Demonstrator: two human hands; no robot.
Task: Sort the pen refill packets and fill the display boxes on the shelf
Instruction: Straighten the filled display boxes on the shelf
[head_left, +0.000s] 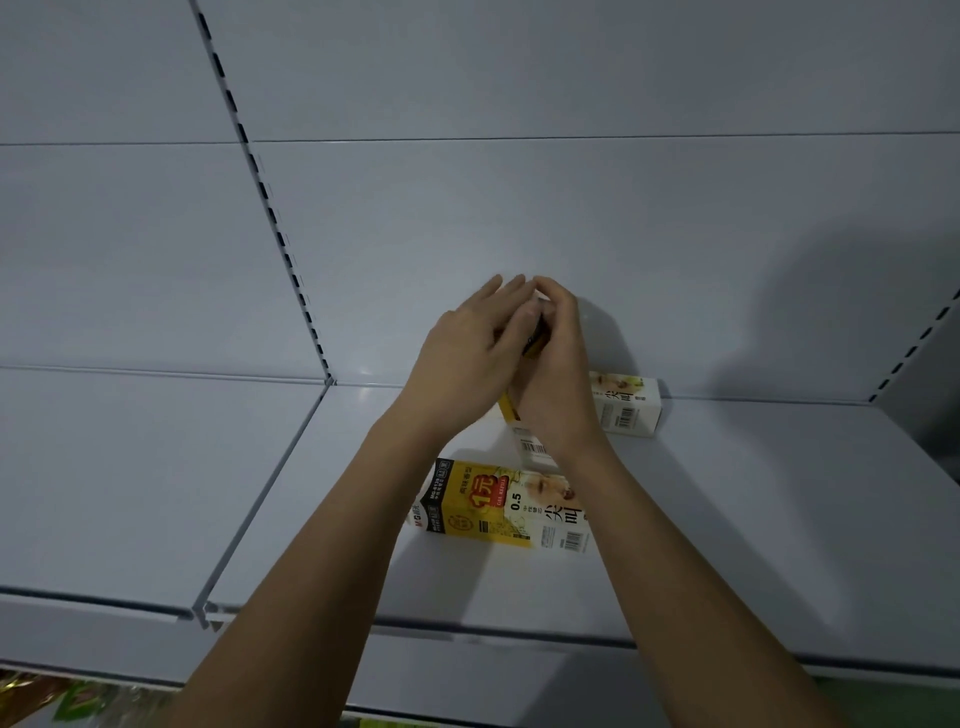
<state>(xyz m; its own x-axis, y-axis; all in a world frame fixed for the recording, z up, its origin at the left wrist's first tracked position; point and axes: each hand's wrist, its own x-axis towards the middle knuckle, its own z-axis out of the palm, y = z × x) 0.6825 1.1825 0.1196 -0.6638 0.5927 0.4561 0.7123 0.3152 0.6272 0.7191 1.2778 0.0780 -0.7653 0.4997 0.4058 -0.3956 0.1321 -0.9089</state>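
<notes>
Both hands, left hand (470, 358) and right hand (553, 374), curl round a yellow-and-white cardboard display box (511, 410) held over the pale grey metal shelf (727, 519). Likely light, thin-walled, crushable; grip its edges. Two matching boxes (506, 506) lie below.

The yellow and white box (506, 506) lying on the shelf shows "0.5", "1元" and "尖叫". The far box (628, 402) probably shows "尖叫" too.
</notes>
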